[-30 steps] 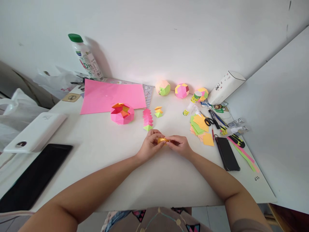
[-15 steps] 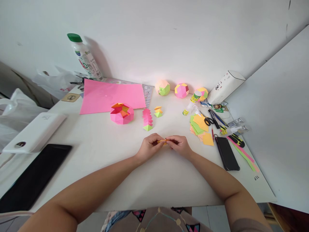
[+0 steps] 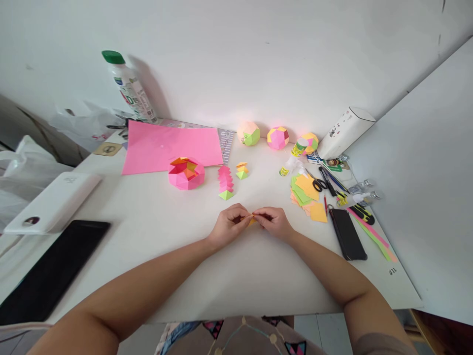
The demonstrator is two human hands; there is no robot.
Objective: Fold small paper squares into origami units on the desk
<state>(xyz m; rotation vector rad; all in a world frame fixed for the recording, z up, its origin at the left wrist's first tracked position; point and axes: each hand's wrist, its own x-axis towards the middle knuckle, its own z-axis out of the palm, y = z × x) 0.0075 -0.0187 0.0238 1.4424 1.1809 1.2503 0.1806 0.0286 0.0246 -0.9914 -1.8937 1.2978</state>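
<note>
Between my fingertips is a small piece of orange paper (image 3: 252, 221), mostly hidden by the fingers. My left hand (image 3: 229, 226) pinches it from the left, and my right hand (image 3: 275, 223) pinches it from the right, the fingertips nearly meeting. Just beyond my hands lies a row of folded pink paper pieces (image 3: 224, 178) with a green one at its near end. Beside it is a shorter stack of folded orange and green pieces (image 3: 242, 170). Further left sits a pink faceted paper bowl (image 3: 186, 180), orange inside.
Sticky-note squares (image 3: 303, 192), scissors (image 3: 318, 183), a glue stick (image 3: 299, 147) and a black phone (image 3: 347, 234) lie to the right. Paper balls (image 3: 278, 138) line the wall. Left are a pink sheet (image 3: 170, 143), a bottle (image 3: 133, 91), a white power bank (image 3: 55, 202) and a black tablet (image 3: 55, 271).
Both hands stay in nearly the same place. The orange paper between the fingertips shows less of its edge than before.
</note>
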